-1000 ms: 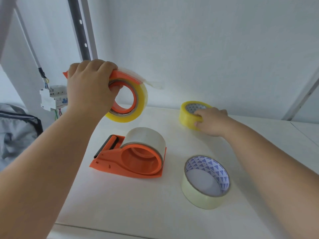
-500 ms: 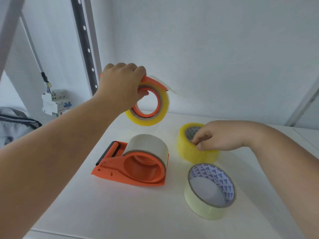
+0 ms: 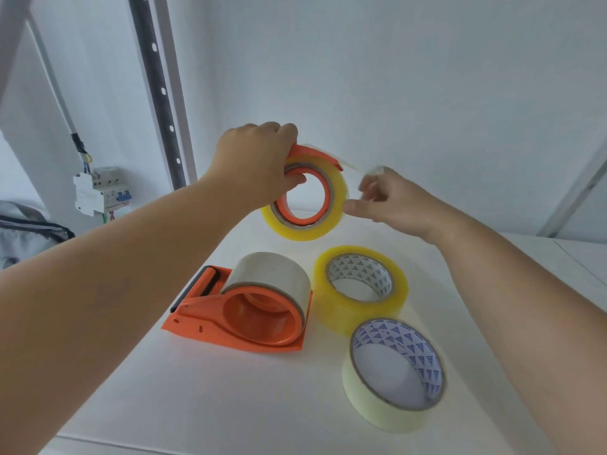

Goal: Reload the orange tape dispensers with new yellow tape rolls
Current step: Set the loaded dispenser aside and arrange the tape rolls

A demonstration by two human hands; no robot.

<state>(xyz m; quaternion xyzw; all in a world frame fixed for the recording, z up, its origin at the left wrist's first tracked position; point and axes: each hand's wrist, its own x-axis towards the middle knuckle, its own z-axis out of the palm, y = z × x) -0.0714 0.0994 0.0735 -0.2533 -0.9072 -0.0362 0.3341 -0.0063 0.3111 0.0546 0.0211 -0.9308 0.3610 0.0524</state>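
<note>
My left hand (image 3: 254, 162) holds an orange tape dispenser (image 3: 313, 156) up in the air, and a yellow tape roll (image 3: 305, 229) sits on it. My right hand (image 3: 386, 200) is just right of that roll, blurred, fingers apart, its thumb almost at the roll's edge; a loose clear tape end (image 3: 353, 165) sticks out above its fingers. A second orange dispenser (image 3: 243, 316) lies on the white table (image 3: 203, 399), carrying a pale grey roll. To the right of that dispenser a spare yellow roll (image 3: 358, 310) stands on the table.
A paler, cream roll (image 3: 391, 405) with a blue-patterned core lies near the table's front right. A white wall closes the back. A perforated metal post (image 3: 157, 90), a breaker box (image 3: 98, 190) and a grey bag (image 3: 23, 231) are at the left.
My right hand set the spare yellow roll down beside the lying dispenser, let go and rose to the held roll. My left hand carried its dispenser rightward toward the centre.
</note>
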